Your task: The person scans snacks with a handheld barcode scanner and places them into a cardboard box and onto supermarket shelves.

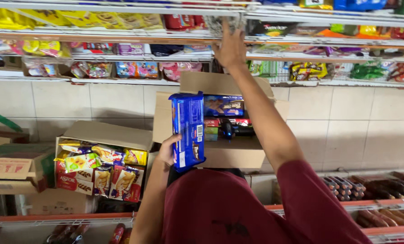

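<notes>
Shelving scene viewed from the head camera, looking down over a dark red shirt. Left hand grasps a blue biscuit pack by its lower left edge, fingers wrapped behind it; the pack stands upright, held in the air in front of an open cardboard box. Right hand is raised to an upper wire shelf, fingers spread and pressed against a grey patterned packet at the shelf edge; whether it grips the packet or only touches it cannot be told. The right forearm crosses the open box diagonally and hides part of its contents, among them a second blue biscuit pack lying flat. To the left, on the pale tiled floor, a second carton holds yellow and red snack packets. Further left stand closed brown cartons. Middle shelves carry pink and multicoloured snack bags, and a lower rack at the right holds dark tubular packs.
</notes>
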